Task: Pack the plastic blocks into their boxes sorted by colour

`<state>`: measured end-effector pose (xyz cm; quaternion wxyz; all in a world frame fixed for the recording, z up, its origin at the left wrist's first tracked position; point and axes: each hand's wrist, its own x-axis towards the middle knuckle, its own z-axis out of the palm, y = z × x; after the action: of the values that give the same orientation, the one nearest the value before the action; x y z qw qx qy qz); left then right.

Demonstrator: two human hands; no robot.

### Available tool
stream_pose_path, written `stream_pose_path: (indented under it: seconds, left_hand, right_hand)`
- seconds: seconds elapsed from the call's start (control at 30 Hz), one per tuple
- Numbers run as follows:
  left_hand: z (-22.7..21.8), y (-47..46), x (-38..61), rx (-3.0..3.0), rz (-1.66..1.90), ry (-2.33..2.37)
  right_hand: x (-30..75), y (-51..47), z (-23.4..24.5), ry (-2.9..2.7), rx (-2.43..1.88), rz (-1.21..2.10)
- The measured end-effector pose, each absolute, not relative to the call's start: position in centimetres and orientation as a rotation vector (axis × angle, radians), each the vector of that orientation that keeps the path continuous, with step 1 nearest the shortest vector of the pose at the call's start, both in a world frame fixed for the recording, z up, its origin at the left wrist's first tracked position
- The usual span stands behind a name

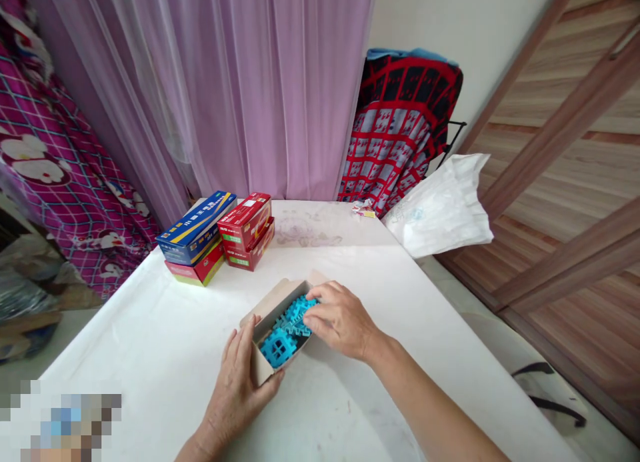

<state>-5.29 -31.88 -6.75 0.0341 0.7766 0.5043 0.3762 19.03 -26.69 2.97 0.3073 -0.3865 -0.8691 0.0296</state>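
Observation:
A small open cardboard box (273,303) lies on the white table (165,342), filled with blue plastic interlocking pieces (286,335). My left hand (237,382) grips the box's near end, thumb on the corner and fingers along its left side. My right hand (340,319) rests on the box's right side, its fingers curled over the blue pieces inside.
Behind the box stand stacked boxes: a blue one on a red one (197,239) and two red ones (247,230). A white plastic bag (443,209) lies at the table's right edge. A small wrapper (363,209) sits at the back, before a red patterned cloth (400,129).

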Motion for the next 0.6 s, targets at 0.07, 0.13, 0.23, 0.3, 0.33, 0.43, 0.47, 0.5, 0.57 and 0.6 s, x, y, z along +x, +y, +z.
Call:
stream_pose_path:
  seconds: [0.07,0.13,0.23,0.3,0.33,0.43,0.47,0.5,0.57,0.6]
  left_hand:
    - [-6.9,-31.8,-5.3,2.387,1.176,1.550]
    - [-7.0,-31.7,-5.4,2.368,1.175,1.555]
    - [-7.1,-31.3,-5.7,2.335,1.160,1.544]
    - [-7.0,-30.8,-6.0,2.332,1.129,1.515]
    - [-7.0,-30.5,-6.1,2.341,1.111,1.497]
    - [-6.7,-29.5,-6.6,2.387,1.078,1.476]
    - [-6.6,-29.2,-6.7,2.395,1.079,1.485]
    - [-6.5,-29.1,-6.8,2.393,1.084,1.502]
    - [-6.6,-29.2,-7.0,2.332,1.111,1.561]
    - [-6.6,-29.6,-7.1,2.270,1.136,1.603]
  right_hand:
    - [18.8,-26.5,3.0,-2.294,-1.003,0.119]
    - [19.7,-25.5,2.8,-2.122,-1.076,0.173]
    - [22.2,-23.2,1.5,-1.604,-1.295,0.383]
    - [23.6,-22.0,0.0,-1.267,-1.390,0.697]
    - [24.0,-21.6,-0.8,-1.135,-1.395,0.878]
    - [23.5,-21.6,-3.1,-0.917,-1.294,1.252]
    - [23.0,-21.8,-3.7,-0.890,-1.252,1.302]
    - [22.4,-22.0,-4.1,-0.876,-1.213,1.328]
    - [21.4,-22.4,-4.4,-0.874,-1.135,1.371]
    - [21.0,-22.5,-4.4,-0.875,-1.092,1.398]
